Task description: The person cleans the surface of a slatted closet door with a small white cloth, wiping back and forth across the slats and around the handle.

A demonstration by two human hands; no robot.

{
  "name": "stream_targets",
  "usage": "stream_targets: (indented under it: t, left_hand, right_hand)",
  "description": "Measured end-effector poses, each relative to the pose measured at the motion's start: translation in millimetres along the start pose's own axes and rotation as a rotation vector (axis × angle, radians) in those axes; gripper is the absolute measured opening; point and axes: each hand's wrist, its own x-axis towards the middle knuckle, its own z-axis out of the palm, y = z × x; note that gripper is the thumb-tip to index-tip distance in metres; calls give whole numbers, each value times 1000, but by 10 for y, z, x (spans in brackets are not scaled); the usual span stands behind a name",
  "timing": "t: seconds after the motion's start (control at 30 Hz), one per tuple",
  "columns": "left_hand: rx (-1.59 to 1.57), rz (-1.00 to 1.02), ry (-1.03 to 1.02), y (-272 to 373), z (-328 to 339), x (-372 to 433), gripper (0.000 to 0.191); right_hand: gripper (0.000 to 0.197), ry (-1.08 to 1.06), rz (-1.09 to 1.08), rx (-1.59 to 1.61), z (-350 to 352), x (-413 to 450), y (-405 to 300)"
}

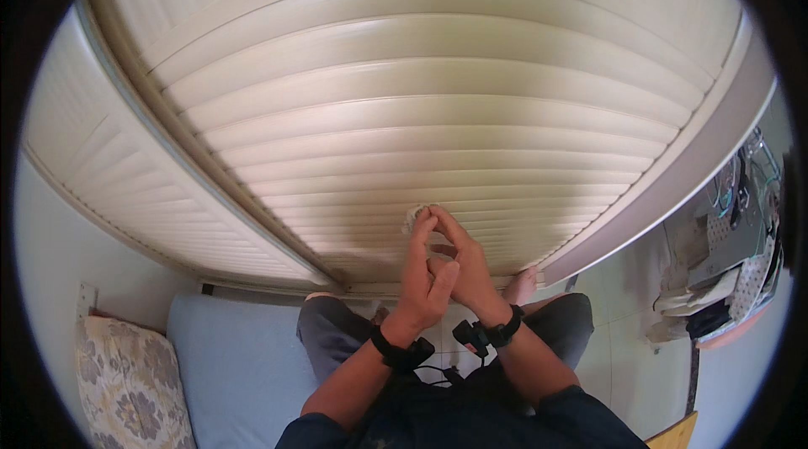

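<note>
My left hand (424, 282) and my right hand (464, 266) are raised together in front of a cream louvred sliding door (442, 140). Their fingertips meet at a small whitish crumpled piece (413, 217), perhaps cloth or tissue; which hand grips it is not clear. The right fingers bend in behind the left palm, and the left thumb points up. Each wrist wears a black strap (505, 328) with a small black device, and a black cable hangs between them.
A light blue mattress or bench (240, 367) and a floral cushion (136, 386) lie at the left. A second louvred panel (145, 184) stands at the left. My bare foot (521, 286) is beside the door's base. Hanging clothes (726, 297) and hangers are at the right above a tiled floor (631, 354).
</note>
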Motion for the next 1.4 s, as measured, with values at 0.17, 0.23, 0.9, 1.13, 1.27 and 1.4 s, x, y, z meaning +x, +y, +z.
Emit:
stream_targets:
  t: [0.17, 0.23, 0.9, 1.13, 1.27, 1.4]
  left_hand:
    - [-14, 36, 139, 85, -531, 73, 74]
    - [8, 104, 196, 147, -773, 140, 72]
    - [252, 370, 276, 924, -1441, 1015, 68]
    - [297, 534, 21, 1298, -647, 1528, 85]
    - [396, 724, -92, 1481, -199, 1916, 99]
    - [232, 693, -154, 1673, -142, 2056, 98]
  right_hand:
    - [79, -93, -100, -42, 505, 278, -327]
    - [77, -149, -124, 29, 739, 422, -367]
    - [85, -291, -325, 343, 1095, 1093, -1480]
    - [80, -21, -364, 431, -12, 819, -1703]
    - [69, 166, -389, 517, -523, 737, -1898]
    - [50, 435, -581, 131, -612, 850, -2038]
